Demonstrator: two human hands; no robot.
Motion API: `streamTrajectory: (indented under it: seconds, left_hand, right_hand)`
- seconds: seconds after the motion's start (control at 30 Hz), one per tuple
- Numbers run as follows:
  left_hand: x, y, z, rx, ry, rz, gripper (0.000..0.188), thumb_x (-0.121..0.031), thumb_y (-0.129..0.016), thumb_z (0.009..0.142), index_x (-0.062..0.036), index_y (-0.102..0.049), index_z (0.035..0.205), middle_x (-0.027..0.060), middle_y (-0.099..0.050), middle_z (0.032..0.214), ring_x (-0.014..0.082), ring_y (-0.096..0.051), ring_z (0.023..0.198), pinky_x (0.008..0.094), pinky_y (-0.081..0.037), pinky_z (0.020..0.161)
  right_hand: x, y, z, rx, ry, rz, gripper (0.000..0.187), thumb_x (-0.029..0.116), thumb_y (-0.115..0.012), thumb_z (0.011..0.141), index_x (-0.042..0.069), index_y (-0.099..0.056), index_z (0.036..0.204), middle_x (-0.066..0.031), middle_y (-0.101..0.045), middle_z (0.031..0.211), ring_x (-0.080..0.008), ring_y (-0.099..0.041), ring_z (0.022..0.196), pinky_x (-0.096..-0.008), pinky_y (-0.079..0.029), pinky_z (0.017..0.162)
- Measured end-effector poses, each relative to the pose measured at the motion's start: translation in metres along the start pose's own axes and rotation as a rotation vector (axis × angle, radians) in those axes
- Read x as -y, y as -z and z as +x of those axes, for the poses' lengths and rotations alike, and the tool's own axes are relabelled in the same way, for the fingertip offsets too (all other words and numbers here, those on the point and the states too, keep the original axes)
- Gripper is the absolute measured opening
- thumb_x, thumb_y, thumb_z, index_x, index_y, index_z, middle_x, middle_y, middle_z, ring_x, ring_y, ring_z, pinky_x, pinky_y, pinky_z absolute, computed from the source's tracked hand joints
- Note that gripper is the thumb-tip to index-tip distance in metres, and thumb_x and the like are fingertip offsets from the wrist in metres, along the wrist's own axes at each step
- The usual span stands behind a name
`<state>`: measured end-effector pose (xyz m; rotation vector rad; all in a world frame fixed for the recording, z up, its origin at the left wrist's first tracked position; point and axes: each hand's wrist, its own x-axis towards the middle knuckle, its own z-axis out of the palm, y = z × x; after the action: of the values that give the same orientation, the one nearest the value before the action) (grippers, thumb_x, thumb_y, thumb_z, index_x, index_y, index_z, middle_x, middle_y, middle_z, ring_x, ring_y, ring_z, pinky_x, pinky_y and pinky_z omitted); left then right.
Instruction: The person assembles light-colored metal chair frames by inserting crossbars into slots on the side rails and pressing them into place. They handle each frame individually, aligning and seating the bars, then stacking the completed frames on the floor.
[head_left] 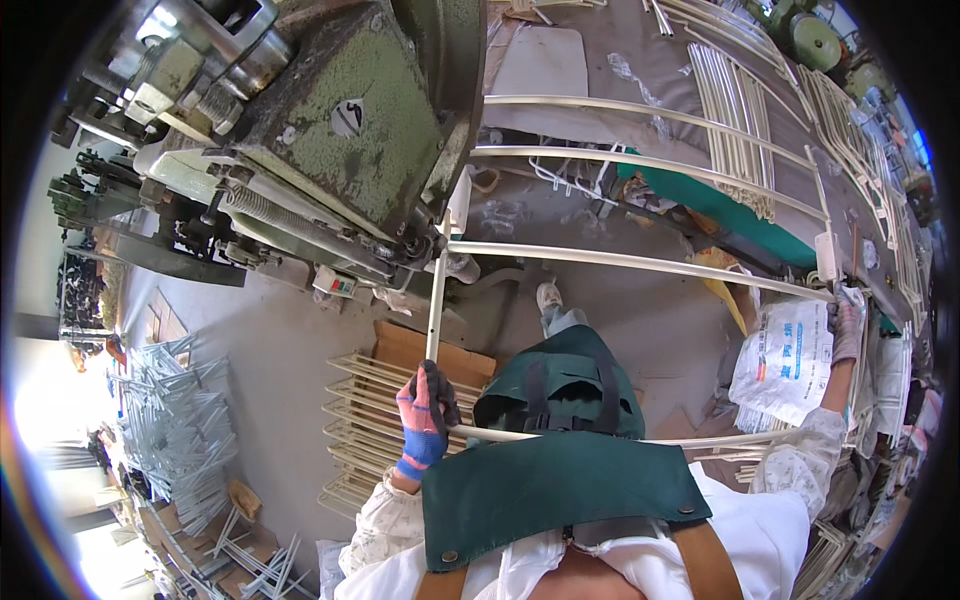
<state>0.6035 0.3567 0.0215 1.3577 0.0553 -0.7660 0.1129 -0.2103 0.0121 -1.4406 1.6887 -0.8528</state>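
A cream-white tubular metal frame (640,262), like a ladder with long crossbars, spans from the machine to my right side. My left hand (428,412), in a pink and blue glove with dark fingertips, is closed round its left post, close to the nearest crossbar. My right hand (847,330), in a greyish glove, grips the frame's right side, by the end of the middle crossbar. At the left post, the frame meets the working head of a worn green machine (340,120). The contact there is partly hidden by the machine.
Stacked cream frames (365,420) lie on the floor beside cardboard. Many pale metal frames (180,430) are piled at the left. A table (620,60) at the back right carries bundled cream rods (735,130). A white printed sack (783,360) sits near my right hand.
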Motion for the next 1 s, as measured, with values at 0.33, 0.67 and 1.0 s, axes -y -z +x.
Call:
streamTrajectory:
  seconds: [0.33,0.67,1.0]
  left_hand:
    - [-0.029,-0.013,0.010,-0.013,-0.051,0.161,0.045,-0.040,-0.041,0.092,-0.0083,-0.040,0.060,0.0028,-0.039,0.050,0.0092,-0.032,0.033,0.0230,-0.028,0.034]
    - [-0.040,-0.036,0.091,0.095,-0.129,0.153,0.046,-0.043,-0.046,0.089,-0.0101,-0.042,0.057,0.0030,-0.042,0.047,0.0090,-0.033,0.033,0.0222,-0.025,0.033]
    - [-0.038,-0.038,0.105,0.060,-0.102,0.164,0.043,-0.042,-0.051,0.087,-0.0083,-0.048,0.060,0.0022,-0.042,0.048,0.0090,-0.036,0.036,0.0220,-0.026,0.034]
  right_hand:
    - [0.016,0.037,-0.046,-0.095,-0.021,0.060,0.025,0.035,-0.067,0.077,0.014,-0.067,0.091,0.0082,-0.045,0.052,-0.0015,-0.031,0.036,-0.0196,-0.019,0.033]
    - [0.042,0.051,-0.072,-0.298,-0.042,0.091,0.026,0.038,-0.067,0.076,0.016,-0.066,0.090,0.0083,-0.045,0.052,-0.0015,-0.029,0.034,-0.0187,-0.019,0.033]
    - [0.045,0.038,-0.058,-0.237,-0.056,0.064,0.028,0.043,-0.068,0.073,0.015,-0.062,0.076,0.0071,-0.045,0.052,-0.0027,-0.032,0.035,-0.0195,-0.021,0.032]
